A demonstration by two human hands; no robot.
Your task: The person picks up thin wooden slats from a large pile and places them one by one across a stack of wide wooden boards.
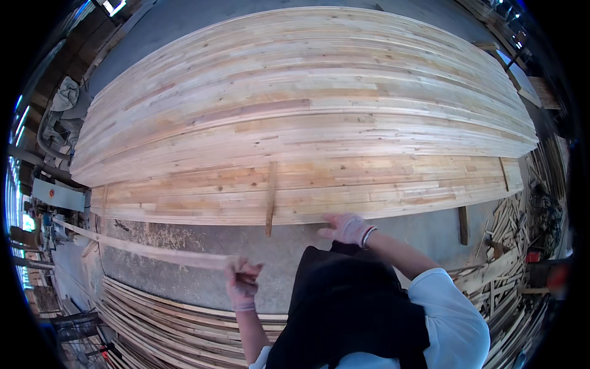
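My left hand [243, 284], in a thin pale glove, is closed on the near end of a long, narrow wooden strip [153, 249]. The strip runs off to the left, towards a machine, and is slightly smeared by motion. In a whitish glove, my right hand [348, 230] hovers by the front edge of the stacked boards [344, 197] with its fingers apart and nothing in them. Whether it touches that edge I cannot tell. Those long, pale, knotty boards lie side by side across the view.
Thin wooden crosspieces, one in the middle [270, 197], lie across the lower layer. Long wooden strips [178, 317] are piled at lower left. Offcuts [498, 230] heap up on the right. A pale machine [58, 195] stands at left, with sawdust [160, 240] on the floor.
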